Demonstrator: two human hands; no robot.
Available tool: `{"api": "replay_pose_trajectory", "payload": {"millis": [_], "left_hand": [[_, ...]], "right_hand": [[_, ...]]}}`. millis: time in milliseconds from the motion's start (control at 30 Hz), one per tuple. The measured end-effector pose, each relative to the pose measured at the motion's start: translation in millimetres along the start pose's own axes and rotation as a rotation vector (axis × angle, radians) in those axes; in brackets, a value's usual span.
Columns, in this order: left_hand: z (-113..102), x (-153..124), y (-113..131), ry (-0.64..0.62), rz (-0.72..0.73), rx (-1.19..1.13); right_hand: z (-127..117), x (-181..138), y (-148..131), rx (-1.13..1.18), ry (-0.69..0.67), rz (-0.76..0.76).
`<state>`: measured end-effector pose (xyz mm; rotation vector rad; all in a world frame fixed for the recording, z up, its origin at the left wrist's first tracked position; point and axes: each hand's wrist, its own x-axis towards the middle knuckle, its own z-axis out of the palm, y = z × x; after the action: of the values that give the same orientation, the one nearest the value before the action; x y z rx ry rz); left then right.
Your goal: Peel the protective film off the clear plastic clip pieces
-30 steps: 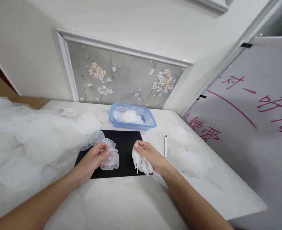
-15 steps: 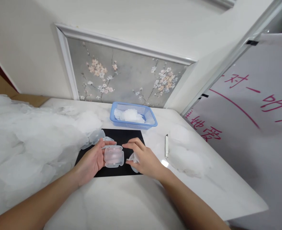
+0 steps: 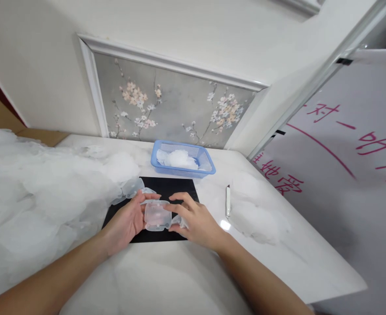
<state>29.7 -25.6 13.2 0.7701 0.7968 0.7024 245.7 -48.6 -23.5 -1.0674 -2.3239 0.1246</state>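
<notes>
My left hand [image 3: 130, 221] holds a small clear plastic case [image 3: 158, 216] from its left side, over a black mat [image 3: 173, 186]. The palm shows faintly pink through the case. My right hand [image 3: 196, 218] is at the case's right edge, index finger over its upper right part and thumb near its lower right corner. A crumpled whitish piece [image 3: 179, 221], perhaps cloth, is tucked under the curled fingers of this hand, partly hidden. Several translucent plastic pieces [image 3: 133, 188] lie beyond my left hand, on the mat's upper left corner.
A blue plastic basket [image 3: 156, 164] with translucent pieces in it stands behind the mat. A large heap of cloudy translucent pieces [image 3: 48, 192] covers the left of the white table [image 3: 166, 280]. To the right lie a white-handled cutter [image 3: 228, 201] and a flatter translucent pile [image 3: 255, 218].
My right hand has come left and closer to the case, its index finger now over the case's right part. The case has shifted slightly right in my left hand.
</notes>
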Motion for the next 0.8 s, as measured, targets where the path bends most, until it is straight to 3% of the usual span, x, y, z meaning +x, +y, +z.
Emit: {"api": "replay_pose_trajectory", "payload": {"millis": [100,167,333,433,633,800], "left_hand": [[-1.5,0.4,-2.5,0.001,0.005,0.045],[-5.1,2.2,-5.2,0.030,0.060,0.190],[-22.1,13.0,-7.8,0.154,0.467,0.961],[-31.3,20.9,-6.0,0.135,0.552,1.220],[-34.6,23.3,-4.5,0.164,0.620,1.508],[-32.0,16.8,-6.2,0.176,0.637,1.572]], "right_hand": [[-1.0,1.3,-3.2,0.088,0.018,-0.013],[-3.5,3.0,-7.0,0.297,0.012,0.083],[-8.8,6.9,-7.1,0.984,-0.044,0.664],[-8.8,7.9,2.7,1.293,-0.032,0.873],[-9.8,10.2,15.7,1.467,-0.070,0.971],[-7.9,9.0,13.5,1.484,-0.057,0.972]]}}
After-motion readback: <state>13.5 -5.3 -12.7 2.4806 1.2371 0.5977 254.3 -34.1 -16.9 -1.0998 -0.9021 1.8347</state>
